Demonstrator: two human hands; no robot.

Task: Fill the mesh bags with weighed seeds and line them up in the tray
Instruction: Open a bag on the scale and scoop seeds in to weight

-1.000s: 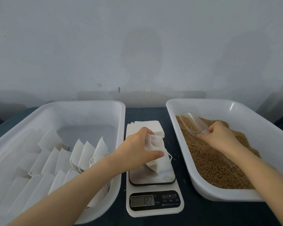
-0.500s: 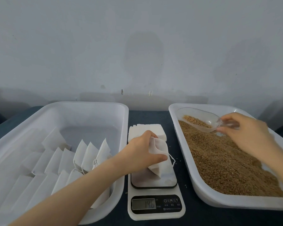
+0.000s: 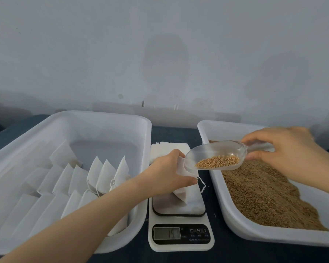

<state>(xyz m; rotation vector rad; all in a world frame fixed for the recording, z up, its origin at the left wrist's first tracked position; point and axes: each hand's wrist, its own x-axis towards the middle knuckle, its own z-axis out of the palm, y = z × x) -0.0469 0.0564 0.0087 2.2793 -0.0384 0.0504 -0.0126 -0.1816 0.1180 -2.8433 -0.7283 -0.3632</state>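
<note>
My left hand [image 3: 167, 173] grips the mouth of a white mesh bag [image 3: 181, 192] that stands on the scale [image 3: 180, 236]. My right hand [image 3: 285, 147] holds the handle of a clear plastic scoop [image 3: 215, 156] with a small heap of brown seeds in it. The scoop's tip hangs right at the bag's opening, above the scale's platform. Several filled white bags [image 3: 103, 175] stand in rows in the white tray [image 3: 106, 118] on the left. The scale's display is lit with a blurred reading.
A white tub [image 3: 235, 215] on the right holds a bed of brown seeds [image 3: 264, 196]. A stack of flat empty bags [image 3: 169, 149] lies behind the scale. All of this rests on a dark blue table against a grey wall.
My right hand has lifted the scoop out of the seed tub and carried it left to the bag's mouth. My left hand has stayed on the bag. The scale's reading has changed.
</note>
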